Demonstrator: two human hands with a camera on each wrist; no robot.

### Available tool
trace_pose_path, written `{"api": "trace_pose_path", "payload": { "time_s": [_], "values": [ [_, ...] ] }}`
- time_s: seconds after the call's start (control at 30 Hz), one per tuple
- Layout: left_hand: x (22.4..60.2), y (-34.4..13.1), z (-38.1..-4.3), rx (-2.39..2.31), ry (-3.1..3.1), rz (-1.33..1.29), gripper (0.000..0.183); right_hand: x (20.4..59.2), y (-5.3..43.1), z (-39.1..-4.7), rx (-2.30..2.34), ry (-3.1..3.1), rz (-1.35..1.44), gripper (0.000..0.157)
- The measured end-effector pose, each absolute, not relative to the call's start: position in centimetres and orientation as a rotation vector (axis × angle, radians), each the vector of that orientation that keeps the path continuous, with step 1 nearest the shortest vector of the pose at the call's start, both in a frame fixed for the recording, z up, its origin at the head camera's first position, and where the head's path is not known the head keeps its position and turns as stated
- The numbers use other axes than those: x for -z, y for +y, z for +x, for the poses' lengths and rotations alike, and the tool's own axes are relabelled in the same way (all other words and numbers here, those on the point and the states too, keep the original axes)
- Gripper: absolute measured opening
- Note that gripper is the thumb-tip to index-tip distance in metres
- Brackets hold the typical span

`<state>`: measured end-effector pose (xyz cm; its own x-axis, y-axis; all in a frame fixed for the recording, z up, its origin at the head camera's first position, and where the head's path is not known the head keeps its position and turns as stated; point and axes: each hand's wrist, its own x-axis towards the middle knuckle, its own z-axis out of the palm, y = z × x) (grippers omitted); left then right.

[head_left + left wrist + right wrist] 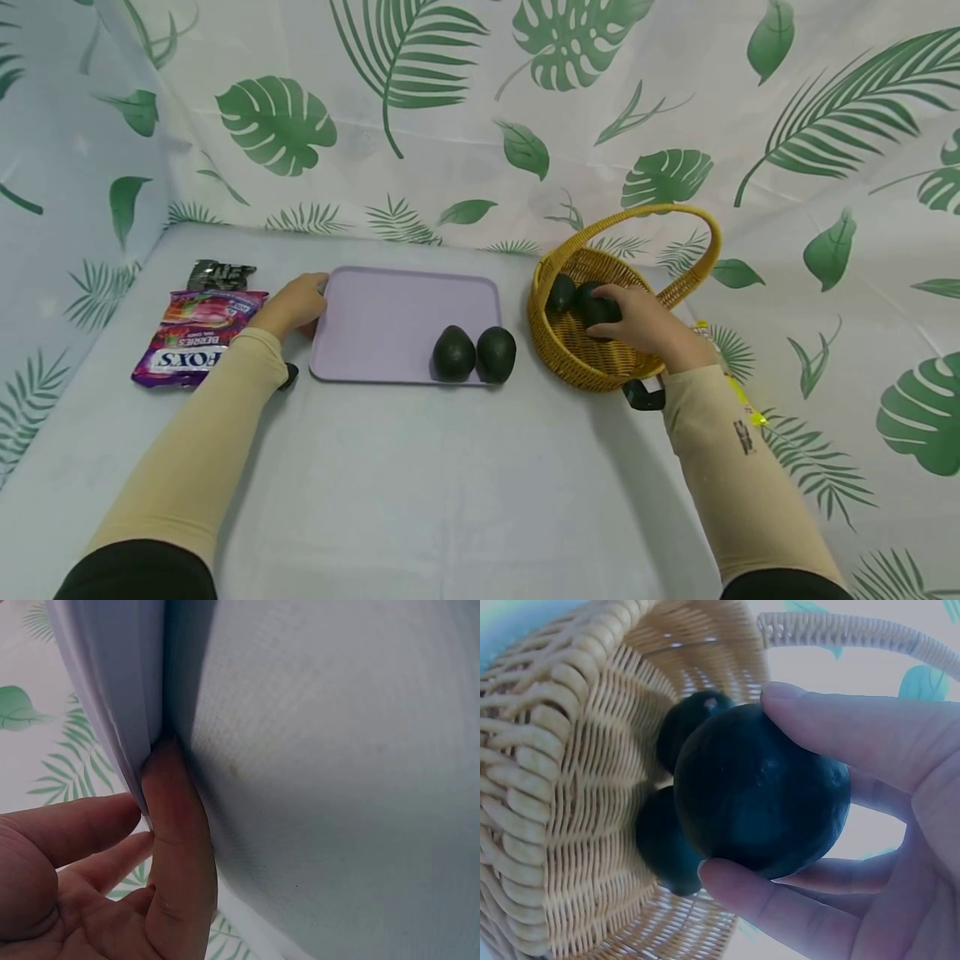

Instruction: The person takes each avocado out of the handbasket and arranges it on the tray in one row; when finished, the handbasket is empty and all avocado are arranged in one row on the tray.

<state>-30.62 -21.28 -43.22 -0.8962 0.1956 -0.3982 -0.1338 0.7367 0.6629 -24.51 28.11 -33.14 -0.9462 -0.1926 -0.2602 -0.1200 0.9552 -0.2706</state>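
Observation:
My left hand (297, 302) pinches the left edge of a lilac tray (390, 321); in the left wrist view one finger (180, 840) reaches under the tray's rim (112, 697). Two dark green avocados, one (453, 354) beside another (496, 355), lie at the tray's front right corner. Over a yellow wicker basket (551, 350), my right hand (637, 319) grips an avocado (761, 791) between thumb and fingers. Behind it, the right wrist view shows two more avocados, an upper one (679, 731) and a lower one (664, 844), inside the basket.
A purple FOX'S candy bag (198, 337) and a small black packet (219, 275) lie left of the tray. The basket's tall handle (708, 242) arches over its back. Part of a yellow packet (738, 392) shows behind the right wrist. Leaf-printed cloth walls stand behind the table.

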Motion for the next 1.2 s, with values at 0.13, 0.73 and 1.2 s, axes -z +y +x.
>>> {"api": "trace_pose_path", "payload": {
  "time_s": [0.13,0.73,1.2],
  "values": [
    [43.3,-21.3,-30.7,-0.998,2.493,0.053,0.066,33.0,27.9,-24.2,0.380,2.825,-0.224,0.068],
    [43.5,-21.5,-31.2,-0.982,2.513,0.070,0.066,32.0,26.7,-23.0,0.379,2.865,-0.246,0.066],
    [43.6,-21.4,-31.0,-0.954,2.525,0.086,0.065,31.7,25.4,-21.9,0.381,2.877,-0.298,0.067]
  ]
}}
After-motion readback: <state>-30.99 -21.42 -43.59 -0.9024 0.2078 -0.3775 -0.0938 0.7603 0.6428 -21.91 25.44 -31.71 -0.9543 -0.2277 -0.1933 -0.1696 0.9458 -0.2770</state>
